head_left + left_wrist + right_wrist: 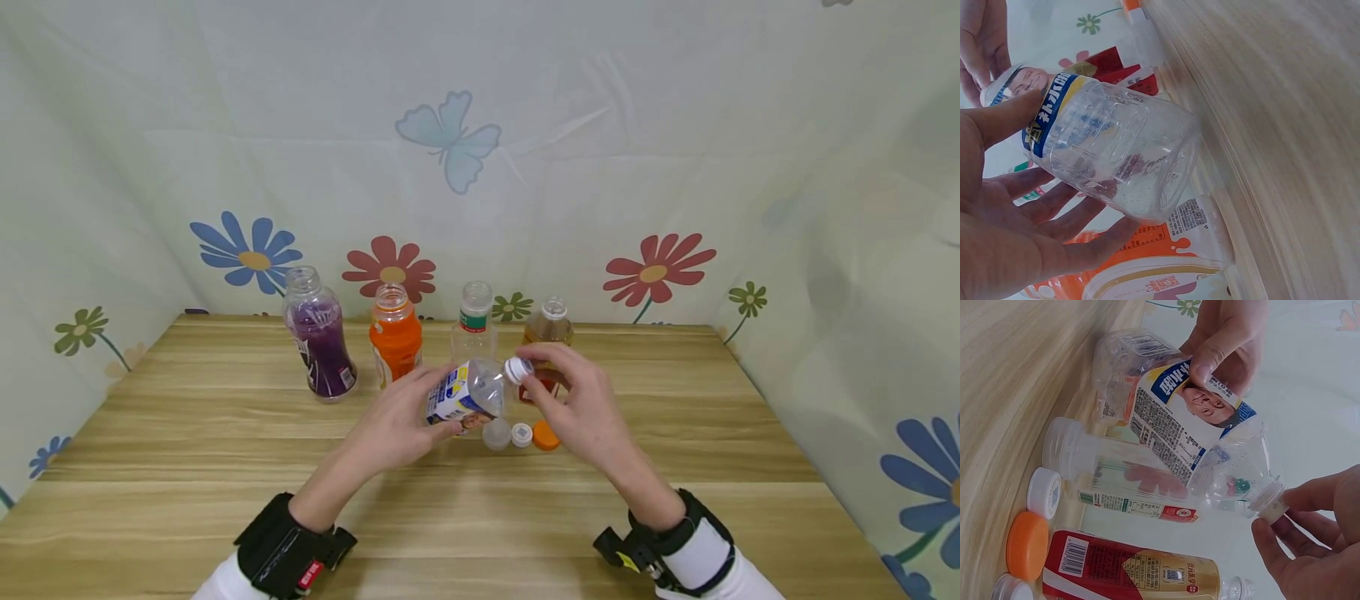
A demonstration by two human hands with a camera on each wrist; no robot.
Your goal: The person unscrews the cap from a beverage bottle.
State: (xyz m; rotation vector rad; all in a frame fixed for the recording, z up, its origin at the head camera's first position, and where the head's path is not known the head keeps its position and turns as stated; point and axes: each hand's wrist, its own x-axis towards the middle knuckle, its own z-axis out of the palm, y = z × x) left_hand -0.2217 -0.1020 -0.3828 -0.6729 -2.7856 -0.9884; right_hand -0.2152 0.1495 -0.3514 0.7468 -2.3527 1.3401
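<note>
My left hand (399,423) grips a clear plastic bottle (486,388) around its blue, white and yellow label. The bottle is tilted, its neck toward the right, and looks empty in the left wrist view. With thumb and fingertips, my right hand (588,404) pinches a white cap (1274,511) at the bottle's mouth. In front of the standing bottles lie a translucent cap (496,434), a small white cap (521,435) and an orange cap (546,436). Another pale cap (1012,589) shows at the lower edge of the right wrist view.
Uncapped bottles stand in a row behind my hands: a purple-filled bottle (324,342), an orange bottle (396,337), a clear bottle with a green and red band (474,321) and an amber-topped bottle (547,327). A flowered curtain (525,208) hangs behind the wooden table (187,433).
</note>
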